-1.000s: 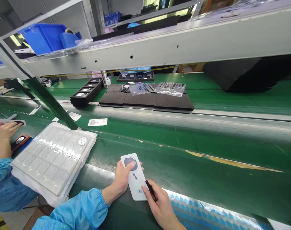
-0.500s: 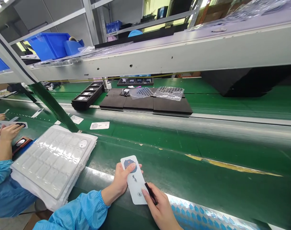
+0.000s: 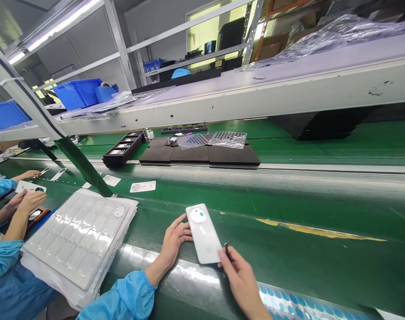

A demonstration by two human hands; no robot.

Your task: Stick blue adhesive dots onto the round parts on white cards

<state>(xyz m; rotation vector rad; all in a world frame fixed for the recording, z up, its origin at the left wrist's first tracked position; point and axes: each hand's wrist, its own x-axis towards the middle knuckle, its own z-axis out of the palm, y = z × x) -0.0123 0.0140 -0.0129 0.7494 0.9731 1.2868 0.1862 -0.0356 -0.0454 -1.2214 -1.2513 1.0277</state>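
Note:
A white phone back cover [image 3: 205, 238] is held tilted above the green bench, a bright round camera area with a small blue-green spot near its top. At its lower right corner, my right hand [image 3: 240, 275] pinches it and also keeps a slim black tool [image 3: 226, 251] in its fingers. My left hand [image 3: 174, 240] is beside the cover's left edge, fingers spread and gripping nothing; whether a fingertip touches the edge I cannot tell. A sheet of round blue stickers [image 3: 302, 304] lies near my right forearm.
Stacked clear-pocket trays [image 3: 78, 235] stand at the left, beside a green post [image 3: 85, 166]. More white covers [image 3: 142, 186] lie beyond. Black foam boards [image 3: 192, 153] and a black tray [image 3: 124, 149] sit at the back under a shelf [image 3: 222, 100]. A co-worker's hands [image 3: 22, 204] handle another cover.
My left hand has let go of the cover and opened. The cover has moved up and right, and its dark circle and lettering now look pale. The view has tilted upward.

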